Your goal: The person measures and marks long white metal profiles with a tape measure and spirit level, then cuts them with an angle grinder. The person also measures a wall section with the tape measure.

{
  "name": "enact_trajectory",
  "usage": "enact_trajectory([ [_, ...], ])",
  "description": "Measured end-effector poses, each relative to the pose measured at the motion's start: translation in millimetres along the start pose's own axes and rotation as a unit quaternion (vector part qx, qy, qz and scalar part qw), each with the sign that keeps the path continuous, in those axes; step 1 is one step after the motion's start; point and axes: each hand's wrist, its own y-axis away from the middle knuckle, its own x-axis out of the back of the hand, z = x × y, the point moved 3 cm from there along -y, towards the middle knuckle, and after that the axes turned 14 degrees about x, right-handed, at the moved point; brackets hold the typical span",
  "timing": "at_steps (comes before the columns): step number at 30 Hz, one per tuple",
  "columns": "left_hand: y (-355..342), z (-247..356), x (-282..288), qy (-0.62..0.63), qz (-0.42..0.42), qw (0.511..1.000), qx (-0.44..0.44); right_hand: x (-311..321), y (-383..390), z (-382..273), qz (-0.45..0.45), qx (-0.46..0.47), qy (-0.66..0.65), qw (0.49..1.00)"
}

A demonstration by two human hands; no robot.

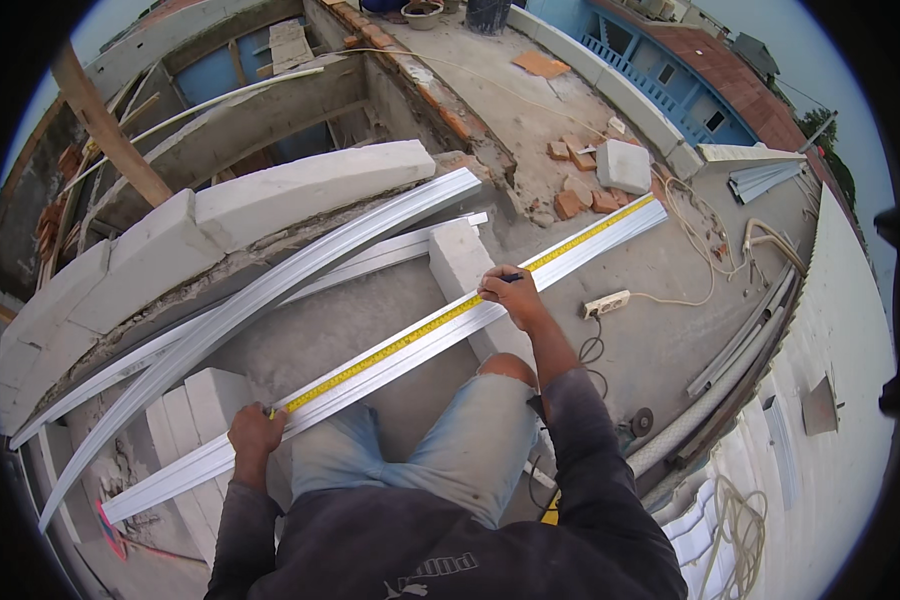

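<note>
Across my lap and two stacks of white blocks [206, 400] lies a long silver metal channel [180, 470], with a yellow tape measure [410, 333] stretched along it toward the upper right. My left hand [253, 437] is closed on the tape near the channel's lower-left part. My right hand [513, 298] grips a dark marker [510, 277], resting on the channel beside the tape. Two further metal channels [260, 275], one curved and one behind it, lie above, alongside a curved row of white blocks [270, 195].
A power strip [604, 303] with cords, an angle grinder [638, 423], pipes [745, 360] and corrugated sheeting [810, 460] lie at the right. Broken bricks [570, 202] and a white block [623, 165] sit behind. An open walled pit [250, 120] with a wooden post [105, 125] is at upper left.
</note>
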Motion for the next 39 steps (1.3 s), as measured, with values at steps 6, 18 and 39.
enact_trajectory([
  [6,-3.5,-1.7,-4.0,-0.003,0.009,1.000,0.000,-18.2,-15.8,-2.0,-0.099,-0.007,0.123,0.987],
  [18,-13.6,-4.0,-9.3,-0.002,0.015,1.000,-0.011,-92.0,-10.4,46.6,-0.269,0.057,0.322,0.906],
  [39,-13.4,-1.1,-7.6,-0.012,0.016,1.000,-0.021,-90.6,-4.3,56.4,-0.259,0.128,0.363,0.886],
])
